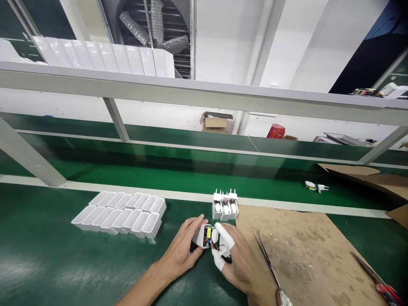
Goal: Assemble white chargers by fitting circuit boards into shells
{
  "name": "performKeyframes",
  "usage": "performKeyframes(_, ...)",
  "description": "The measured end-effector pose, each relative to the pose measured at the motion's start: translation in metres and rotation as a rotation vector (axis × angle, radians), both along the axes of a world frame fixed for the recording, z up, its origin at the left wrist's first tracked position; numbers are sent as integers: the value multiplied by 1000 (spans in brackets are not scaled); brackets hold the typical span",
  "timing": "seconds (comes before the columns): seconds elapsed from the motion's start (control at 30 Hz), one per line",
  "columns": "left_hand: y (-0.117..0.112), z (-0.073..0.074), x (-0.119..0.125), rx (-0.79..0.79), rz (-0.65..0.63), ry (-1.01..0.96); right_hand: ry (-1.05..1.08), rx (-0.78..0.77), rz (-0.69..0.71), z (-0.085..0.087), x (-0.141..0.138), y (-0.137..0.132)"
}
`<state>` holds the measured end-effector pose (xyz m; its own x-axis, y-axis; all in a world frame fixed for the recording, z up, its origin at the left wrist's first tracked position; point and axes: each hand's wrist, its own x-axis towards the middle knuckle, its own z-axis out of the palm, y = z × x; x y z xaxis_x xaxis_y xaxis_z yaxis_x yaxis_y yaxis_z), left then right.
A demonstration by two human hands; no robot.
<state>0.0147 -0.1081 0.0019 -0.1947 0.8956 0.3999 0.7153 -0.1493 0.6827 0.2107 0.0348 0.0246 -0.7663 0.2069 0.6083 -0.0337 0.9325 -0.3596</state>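
Observation:
My left hand (184,246) and my right hand (237,263) both grip one small white charger casing (207,237) with its circuit board and coloured parts showing. White finger cots cover two fingers of my right hand. Just beyond, three assembled white chargers (225,206) with plug pins stand upright in a row at the bench edge. To the left lie two rows of several empty white casings (121,212).
A brown cardboard sheet (306,250) covers the bench at right, with tweezers (270,267) and red-handled scissors (379,284) on it. A loose plug part (315,186) lies on the green conveyor belt (178,178). A grey frame rail (204,95) crosses overhead.

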Motion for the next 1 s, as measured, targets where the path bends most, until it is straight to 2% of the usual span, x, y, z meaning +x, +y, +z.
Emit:
performKeyframes(0.23, 0, 3, 1, -21, 13, -4, 17, 18, -11, 5, 0, 0)
performKeyframes(0.53, 1, 3, 3, -17, 34, 62, -49, -6, 41, 0, 1, 0)
performKeyframes(0.6, -1, 3, 4, -29, -4, 47, -53, -29, 59, 4, 2, 0)
performKeyframes(0.73, -4, 2, 7, -119, -147, -145, -14, -203, 122, 17, 4, 1)
performKeyframes(0.8, -5, 1, 8, -128, -151, -255, -20, -294, 110, 21, 4, 1)
performKeyframes(0.9, -4, 3, 8, -99, -114, -406, -57, -268, 94, 15, 1, 3)
performKeyframes(1.0, -3, 9, 7, -130, -100, -504, -107, -181, 127, -1, -3, 4)
